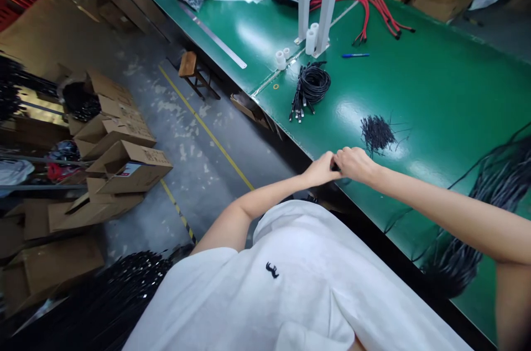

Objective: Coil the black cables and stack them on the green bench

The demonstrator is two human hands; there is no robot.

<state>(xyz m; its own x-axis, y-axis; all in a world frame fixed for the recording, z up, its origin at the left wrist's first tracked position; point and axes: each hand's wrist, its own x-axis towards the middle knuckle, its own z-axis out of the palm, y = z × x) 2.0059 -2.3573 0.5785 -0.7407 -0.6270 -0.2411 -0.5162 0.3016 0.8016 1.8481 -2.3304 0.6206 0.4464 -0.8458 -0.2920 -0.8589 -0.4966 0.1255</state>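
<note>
My left hand (pixel 321 170) and my right hand (pixel 355 164) meet at the near edge of the green table (pixel 435 96). Both are closed, fingertips pinched together around a small dark thing (pixel 334 165) that is mostly hidden between them. Just beyond my right hand lies a pile of short black ties (pixel 376 132). Farther back sits a coiled bundle of black cables (pixel 312 85) with plugs pointing toward the table edge. A mass of loose black cables (pixel 493 185) spreads to the right of my right forearm.
Red cables (pixel 369 8), a blue pen (pixel 355 55), white rolls (pixel 281 58) and white posts (pixel 323 2) stand farther back. Plastic bags lie at the far end. Cardboard boxes (pixel 124 163), a wooden stool (pixel 191 70) and black cable heaps fill the floor at left.
</note>
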